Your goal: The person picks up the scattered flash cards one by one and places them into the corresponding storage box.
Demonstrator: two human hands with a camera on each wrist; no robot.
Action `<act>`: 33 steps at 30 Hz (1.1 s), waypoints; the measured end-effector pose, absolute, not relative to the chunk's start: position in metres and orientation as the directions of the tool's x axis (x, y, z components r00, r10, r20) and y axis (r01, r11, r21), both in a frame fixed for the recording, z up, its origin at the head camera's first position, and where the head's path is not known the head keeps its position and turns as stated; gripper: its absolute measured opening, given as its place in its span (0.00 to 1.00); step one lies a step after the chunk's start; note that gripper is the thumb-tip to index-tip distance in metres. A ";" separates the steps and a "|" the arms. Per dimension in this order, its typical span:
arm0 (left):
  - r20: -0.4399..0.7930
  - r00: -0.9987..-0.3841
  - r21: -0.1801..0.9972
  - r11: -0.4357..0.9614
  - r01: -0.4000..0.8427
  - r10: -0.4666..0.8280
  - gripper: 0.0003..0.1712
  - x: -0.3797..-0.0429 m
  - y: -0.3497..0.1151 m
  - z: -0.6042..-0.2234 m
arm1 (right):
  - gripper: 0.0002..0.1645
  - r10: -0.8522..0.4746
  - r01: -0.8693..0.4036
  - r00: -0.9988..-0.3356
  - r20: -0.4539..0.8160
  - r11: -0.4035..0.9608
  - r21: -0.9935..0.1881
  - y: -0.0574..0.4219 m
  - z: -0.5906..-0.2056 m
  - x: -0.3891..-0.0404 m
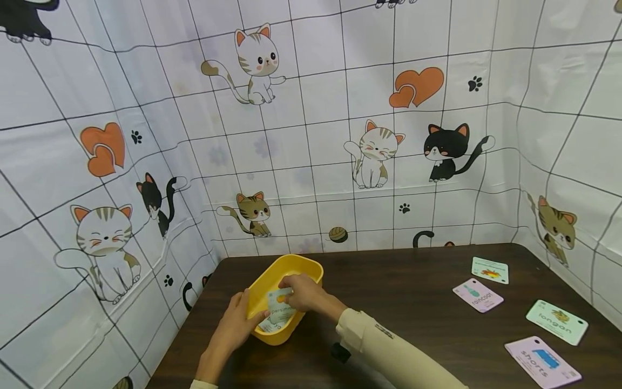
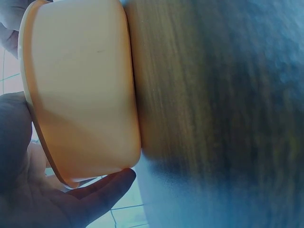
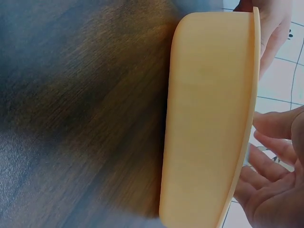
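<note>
Left hand (image 1: 233, 324) clamped on yellow bin (image 1: 302, 263), likely steadying it. Persimmon card (image 1: 277, 309) inside bin; right hand (image 1: 305, 293) at card, whether fingers pinch it cannot tell. Loose cards (image 1: 556, 322) right of bin on bench (image 1: 398, 319).

This is a screened-off corner, whether of a home or a studio I can't tell: white sheeting (image 1: 323, 151) with cartoon cats (image 1: 373, 156) and hearts (image 1: 424, 82) lines the back and both sides of the dark table (image 1: 398, 294), lower centre of frame.
</note>
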State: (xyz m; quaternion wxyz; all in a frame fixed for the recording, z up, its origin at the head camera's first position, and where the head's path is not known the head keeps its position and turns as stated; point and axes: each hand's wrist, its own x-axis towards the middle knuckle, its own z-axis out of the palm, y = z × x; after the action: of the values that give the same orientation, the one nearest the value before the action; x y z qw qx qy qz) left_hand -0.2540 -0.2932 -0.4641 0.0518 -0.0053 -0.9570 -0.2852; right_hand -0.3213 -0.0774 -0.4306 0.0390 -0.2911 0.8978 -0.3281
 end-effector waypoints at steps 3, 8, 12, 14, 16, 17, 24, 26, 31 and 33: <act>0.101 -0.995 0.541 0.840 0.039 -0.019 0.56 -0.256 -0.293 -0.463 | 0.20 -0.547 -0.503 -0.828 0.125 0.624 -0.598 -0.075 -0.431 -0.324; 0.094 -0.995 0.545 0.838 0.033 -0.022 0.56 -0.255 -0.292 -0.464 | 0.23 -0.538 -0.483 -0.836 0.109 0.626 -0.613 -0.071 -0.429 -0.325; 0.089 -0.996 0.550 0.835 0.029 -0.024 0.56 -0.256 -0.292 -0.464 | 0.25 -0.540 -0.491 -0.832 0.123 0.615 -0.617 -0.065 -0.427 -0.327; 0.089 -0.996 0.550 0.835 0.028 -0.025 0.56 -0.256 -0.292 -0.464 | 0.26 -0.548 -0.515 -0.823 0.149 0.608 -0.605 -0.062 -0.427 -0.329; 0.089 -0.996 0.550 0.835 0.028 -0.025 0.56 -0.256 -0.291 -0.463 | 0.26 -0.554 -0.536 -0.813 0.176 0.598 -0.595 -0.058 -0.427 -0.331; 0.088 -0.996 0.550 0.835 0.027 -0.026 0.56 -0.256 -0.291 -0.463 | 0.26 -0.553 -0.541 -0.812 0.185 0.596 -0.593 -0.056 -0.427 -0.332; 0.084 -0.996 0.548 0.836 0.024 -0.027 0.56 -0.256 -0.291 -0.464 | 0.29 -0.512 -0.506 -0.839 0.184 0.609 -0.611 -0.039 -0.425 -0.340; 0.083 -0.996 0.545 0.838 0.021 -0.029 0.57 -0.257 -0.291 -0.464 | 0.30 -0.501 -0.491 -0.847 0.179 0.607 -0.624 -0.033 -0.423 -0.342; 0.082 -0.996 0.540 0.841 0.020 -0.029 0.57 -0.258 -0.291 -0.465 | 0.31 -0.488 -0.491 -0.850 0.199 0.595 -0.636 -0.020 -0.421 -0.344; 0.083 -0.996 0.539 0.842 0.022 -0.027 0.57 -0.258 -0.292 -0.466 | 0.31 -0.482 -0.490 -0.852 0.203 0.598 -0.634 -0.017 -0.420 -0.345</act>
State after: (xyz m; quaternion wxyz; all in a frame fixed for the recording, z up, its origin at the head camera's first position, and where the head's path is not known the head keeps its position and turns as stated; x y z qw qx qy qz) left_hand -0.2584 -0.2919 -0.4656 0.0435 0.0011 -0.9586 -0.2813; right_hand -0.3446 -0.0169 -0.4205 -0.0054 -0.2719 0.8939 -0.3563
